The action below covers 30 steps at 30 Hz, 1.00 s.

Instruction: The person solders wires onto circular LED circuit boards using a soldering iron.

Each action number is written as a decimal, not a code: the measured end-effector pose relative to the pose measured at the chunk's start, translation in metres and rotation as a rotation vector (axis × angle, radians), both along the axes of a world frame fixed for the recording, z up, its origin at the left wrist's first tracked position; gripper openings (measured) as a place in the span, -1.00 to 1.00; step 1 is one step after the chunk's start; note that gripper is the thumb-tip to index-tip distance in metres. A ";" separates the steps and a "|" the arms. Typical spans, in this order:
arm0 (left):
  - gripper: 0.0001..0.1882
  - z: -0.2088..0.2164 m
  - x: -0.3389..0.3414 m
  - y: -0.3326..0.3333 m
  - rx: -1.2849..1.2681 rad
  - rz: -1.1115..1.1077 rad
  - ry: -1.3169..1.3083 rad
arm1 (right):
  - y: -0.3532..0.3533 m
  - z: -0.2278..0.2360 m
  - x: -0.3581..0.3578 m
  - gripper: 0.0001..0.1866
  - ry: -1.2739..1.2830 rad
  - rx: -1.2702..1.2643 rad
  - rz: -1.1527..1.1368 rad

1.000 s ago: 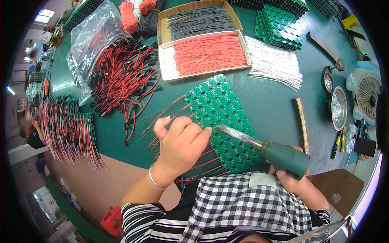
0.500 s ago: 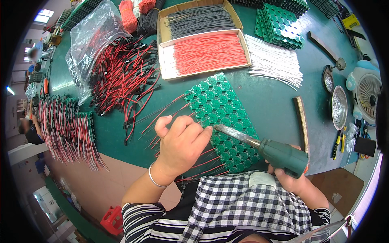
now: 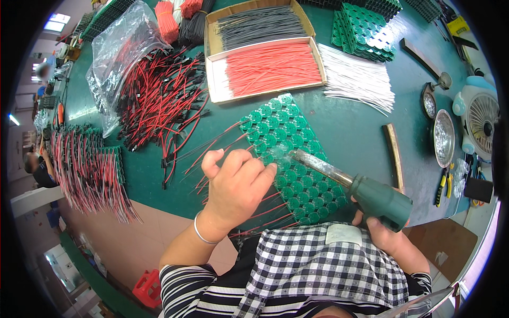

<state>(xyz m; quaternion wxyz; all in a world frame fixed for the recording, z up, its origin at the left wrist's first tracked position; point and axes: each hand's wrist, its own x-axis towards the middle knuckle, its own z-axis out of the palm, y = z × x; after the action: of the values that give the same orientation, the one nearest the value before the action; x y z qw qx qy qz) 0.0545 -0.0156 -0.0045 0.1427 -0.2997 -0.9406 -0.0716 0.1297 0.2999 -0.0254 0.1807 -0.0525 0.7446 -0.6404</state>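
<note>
A green panel of round circuit boards (image 3: 310,192) lies at an angle on the bench. Thin red and black wires (image 3: 225,136) stick out from its left edge. My left hand (image 3: 233,183) is closed over that edge, thumb and forefinger pressed together; what they pinch is hidden. My right hand (image 3: 383,233) grips the green handle of a soldering iron (image 3: 379,202). The iron's metal tip is just right of my left fingertips, over the panel, and seems slightly raised. A wisp of smoke hangs between tip and fingers.
Behind the panel are a box of red wires (image 3: 270,69), a box of black wires (image 3: 265,26) and loose white wires (image 3: 358,77). Red-black leads (image 3: 159,95) lie left. At right are a wooden strip (image 3: 394,159), a metal bowl (image 3: 444,139) and a fan (image 3: 480,124).
The soldering iron has moved right, its tip drawing away from my left fingertips. Smoke now shows over the panel. My left hand has hardly moved.
</note>
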 end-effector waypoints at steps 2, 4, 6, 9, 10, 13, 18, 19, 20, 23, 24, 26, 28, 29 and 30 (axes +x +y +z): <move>-0.81 -0.001 0.000 0.000 -0.004 0.001 0.003 | -0.001 0.000 0.001 -0.65 0.005 -0.025 -0.054; -0.81 -0.001 0.000 0.001 -0.009 0.003 0.008 | -0.001 -0.001 0.000 -0.67 0.037 -0.035 -0.054; -0.80 -0.001 0.000 0.002 -0.020 0.010 0.010 | -0.001 -0.003 -0.001 -0.69 0.067 -0.044 -0.056; -0.80 -0.002 0.000 0.004 -0.009 0.020 0.036 | 0.000 -0.004 0.003 -0.69 0.068 -0.110 -0.097; -0.80 -0.002 0.001 0.006 -0.009 0.015 0.038 | 0.002 -0.007 0.006 -0.68 0.063 -0.079 -0.108; -0.79 -0.004 0.010 0.009 0.016 0.025 0.045 | 0.009 -0.009 0.013 -0.68 -0.005 -0.083 -0.110; -0.79 -0.008 0.019 0.012 0.032 0.026 0.012 | 0.017 -0.006 0.018 -0.70 -0.054 0.113 0.010; -0.79 -0.009 0.018 0.013 0.033 0.025 0.014 | 0.018 -0.008 0.020 -0.69 -0.072 0.122 0.023; -0.79 -0.009 0.018 0.013 0.034 0.028 0.017 | 0.018 -0.010 0.021 -0.68 -0.091 0.130 0.036; -0.79 -0.009 0.018 0.014 0.032 0.037 0.018 | 0.017 -0.010 0.018 -0.66 -0.099 0.131 0.039; -0.79 -0.009 0.018 0.015 0.031 0.043 0.019 | 0.016 -0.013 0.017 -0.66 -0.098 0.129 0.041; -0.78 -0.010 0.018 0.015 0.030 0.048 0.021 | 0.014 -0.020 0.015 -0.53 0.135 0.151 0.091; -0.78 -0.010 0.018 0.015 0.034 0.050 0.022 | 0.012 -0.019 0.015 -0.51 0.143 0.148 0.089; -0.78 -0.010 0.018 0.015 0.035 0.050 0.023 | 0.011 -0.019 0.014 -0.49 0.151 0.144 0.087; -0.78 -0.010 0.018 0.015 0.033 0.050 0.025 | 0.012 -0.021 0.014 -0.49 0.152 0.143 0.088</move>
<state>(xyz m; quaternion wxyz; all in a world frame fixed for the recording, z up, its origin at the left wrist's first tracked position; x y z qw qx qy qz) 0.0727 -0.0003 -0.0150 0.1614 -0.2746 -0.9445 -0.0799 0.1439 0.3116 -0.0463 0.1550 -0.1204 0.7970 -0.5712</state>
